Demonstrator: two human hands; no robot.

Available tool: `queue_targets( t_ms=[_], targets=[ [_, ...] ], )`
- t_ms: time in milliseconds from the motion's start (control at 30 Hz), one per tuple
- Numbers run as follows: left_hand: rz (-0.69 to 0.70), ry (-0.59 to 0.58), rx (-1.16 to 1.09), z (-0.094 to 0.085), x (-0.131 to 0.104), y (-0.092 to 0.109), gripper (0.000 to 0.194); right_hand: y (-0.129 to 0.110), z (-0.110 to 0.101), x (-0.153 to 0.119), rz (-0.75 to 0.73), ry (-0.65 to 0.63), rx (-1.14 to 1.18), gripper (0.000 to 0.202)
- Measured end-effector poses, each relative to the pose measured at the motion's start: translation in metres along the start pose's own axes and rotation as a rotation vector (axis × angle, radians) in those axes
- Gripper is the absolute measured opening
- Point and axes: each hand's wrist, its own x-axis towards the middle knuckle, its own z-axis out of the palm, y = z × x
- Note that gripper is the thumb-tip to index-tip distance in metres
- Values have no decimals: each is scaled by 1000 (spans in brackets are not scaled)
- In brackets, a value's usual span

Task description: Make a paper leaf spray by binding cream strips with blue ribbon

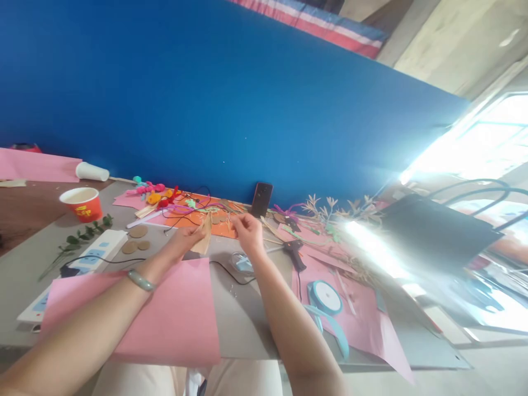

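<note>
My left hand (183, 242), with a bangle (141, 280) on the wrist, pinches a tan, papery strip (203, 245) that hangs in a folded shape. To its right, my right hand (249, 232) has thumb and fingertips pressed together. Something thin and pale may be between them, too small to make out. Both hands are above the middle of the table, near an orange sheet (186, 221) strewn with cords and bits. Below my left forearm lies a large pink sheet (177, 313).
A glue gun (294, 254) and a blue ribbon spool (325, 297) lie at right. A phone (261, 199) leans against the blue partition (231, 99). A paper cup (82, 204), power strip (101, 250), leafy sprig (84, 236) and round brown discs (138, 231) are at left.
</note>
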Motion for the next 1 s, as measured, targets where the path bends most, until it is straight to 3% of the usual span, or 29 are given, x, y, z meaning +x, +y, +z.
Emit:
queue_targets(
  t_ms=[133, 267, 333, 400, 533, 600, 767, 1000],
  targets=[
    [-35, 137, -73, -5, 9, 0, 40, -32, -36, 18, -71, 249, 49, 18],
    [-10, 248, -119, -9, 17, -3, 41, -52, -80, 25, -168, 285, -86, 13],
    [-2, 273, -123, -10, 18, -5, 41, -53, -100, 21, -176, 229, -183, 17],
    [6, 281, -117, -9, 18, -5, 39, -46, -115, 12, -158, 95, -379, 24],
    [25, 257, -85, -5, 13, -6, 38, -16, -131, -13, 30, -175, -896, 26],
    [20, 264, -81, -2, 11, -5, 39, 3, -135, -24, 118, -359, -1004, 21],
    [10, 210, -80, 0, 8, -6, 41, 38, -142, -36, 212, -470, -1010, 4],
    [45, 159, -46, 1, 3, -5, 30, 48, -145, -33, 291, -600, -940, 6]
  ],
)
